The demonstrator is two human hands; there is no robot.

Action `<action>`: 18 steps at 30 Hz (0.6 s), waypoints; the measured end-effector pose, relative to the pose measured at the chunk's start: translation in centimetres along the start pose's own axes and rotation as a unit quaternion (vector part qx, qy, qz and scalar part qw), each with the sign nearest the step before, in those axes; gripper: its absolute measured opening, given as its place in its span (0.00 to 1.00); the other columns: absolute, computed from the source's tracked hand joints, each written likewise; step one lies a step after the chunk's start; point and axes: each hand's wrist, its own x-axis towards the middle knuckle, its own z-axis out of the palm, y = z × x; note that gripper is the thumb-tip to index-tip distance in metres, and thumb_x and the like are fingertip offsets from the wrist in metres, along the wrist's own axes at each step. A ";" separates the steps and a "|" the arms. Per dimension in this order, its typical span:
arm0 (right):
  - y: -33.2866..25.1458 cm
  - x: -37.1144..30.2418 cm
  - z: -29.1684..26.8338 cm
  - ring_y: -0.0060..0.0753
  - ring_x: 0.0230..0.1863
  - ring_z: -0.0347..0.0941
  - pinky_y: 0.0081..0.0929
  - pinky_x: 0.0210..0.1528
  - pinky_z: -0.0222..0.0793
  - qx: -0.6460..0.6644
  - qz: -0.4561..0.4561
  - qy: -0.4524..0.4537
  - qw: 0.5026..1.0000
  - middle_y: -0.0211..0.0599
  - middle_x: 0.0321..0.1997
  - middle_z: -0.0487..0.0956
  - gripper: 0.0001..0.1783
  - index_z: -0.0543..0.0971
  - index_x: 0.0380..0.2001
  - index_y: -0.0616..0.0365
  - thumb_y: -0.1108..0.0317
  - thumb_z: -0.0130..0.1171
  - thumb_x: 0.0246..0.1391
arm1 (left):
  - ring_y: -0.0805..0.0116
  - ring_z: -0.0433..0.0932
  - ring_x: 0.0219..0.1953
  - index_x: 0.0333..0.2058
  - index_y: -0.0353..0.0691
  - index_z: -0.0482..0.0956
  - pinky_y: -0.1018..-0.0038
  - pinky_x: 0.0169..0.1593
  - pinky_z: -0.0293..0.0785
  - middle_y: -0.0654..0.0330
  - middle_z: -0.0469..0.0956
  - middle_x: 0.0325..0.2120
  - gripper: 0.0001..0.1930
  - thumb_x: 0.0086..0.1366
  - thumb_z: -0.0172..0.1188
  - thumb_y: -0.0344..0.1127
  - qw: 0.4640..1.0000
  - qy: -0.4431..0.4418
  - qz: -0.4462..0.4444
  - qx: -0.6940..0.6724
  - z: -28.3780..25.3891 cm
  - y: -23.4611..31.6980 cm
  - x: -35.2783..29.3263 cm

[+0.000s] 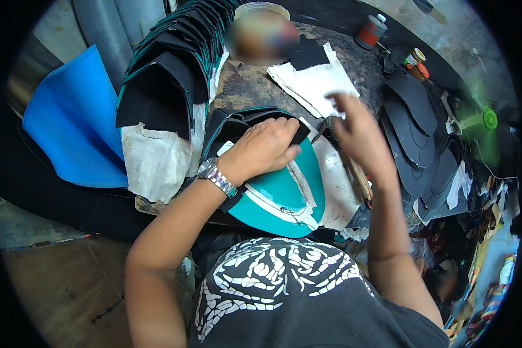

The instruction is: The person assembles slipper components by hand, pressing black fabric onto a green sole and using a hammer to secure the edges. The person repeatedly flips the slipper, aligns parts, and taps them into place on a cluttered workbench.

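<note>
My left hand [267, 148] lies flat, fingers together, pressing on a teal shoe-shaped piece [284, 197] with a white strip and black material at its upper edge. A metal watch sits on that wrist. My right hand [356, 133] hovers just to the right, blurred, fingers loosely curled; a thin stick-like tool [359, 177] lies under it, and whether the hand grips anything is unclear. Both forearms come in from below over my dark patterned shirt.
A fanned stack of black pieces with teal edges [168, 75] lies at the upper left on white cloth. A blue foam sheet [72, 122] leans at the left. White sheets [313, 81] lie behind, black sole shapes [414, 127] at the right, a red-brown can [370, 32] far back.
</note>
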 end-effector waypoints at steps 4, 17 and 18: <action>1.9 -6.4 3.3 0.53 0.48 0.76 0.46 0.50 0.73 -0.110 0.150 0.020 0.982 0.51 0.48 0.76 0.44 0.57 0.74 0.46 0.75 0.60 0.56 | 0.47 0.78 0.45 0.40 0.32 0.72 0.56 0.49 0.74 0.47 0.77 0.36 0.14 0.63 0.64 0.35 0.998 0.049 0.030 0.034 1.1 0.3 0.1; 1.1 -8.3 5.1 0.30 0.42 0.76 0.23 0.40 0.74 0.306 0.088 0.203 0.926 0.40 0.49 0.72 0.24 0.64 0.57 0.62 0.83 0.53 0.59 | 0.45 0.74 0.45 0.38 0.31 0.72 0.57 0.50 0.74 0.45 0.72 0.39 0.08 0.60 0.57 0.24 0.986 0.093 0.132 0.035 4.0 2.9 0.8; 0.3 -9.1 6.3 0.33 0.42 0.78 0.27 0.43 0.75 0.264 0.068 0.186 0.944 0.43 0.49 0.72 0.23 0.64 0.56 0.63 0.83 0.55 0.58 | 0.44 0.74 0.45 0.38 0.31 0.72 0.57 0.51 0.74 0.45 0.71 0.39 0.08 0.59 0.57 0.24 0.981 0.126 0.139 0.039 4.1 2.6 1.2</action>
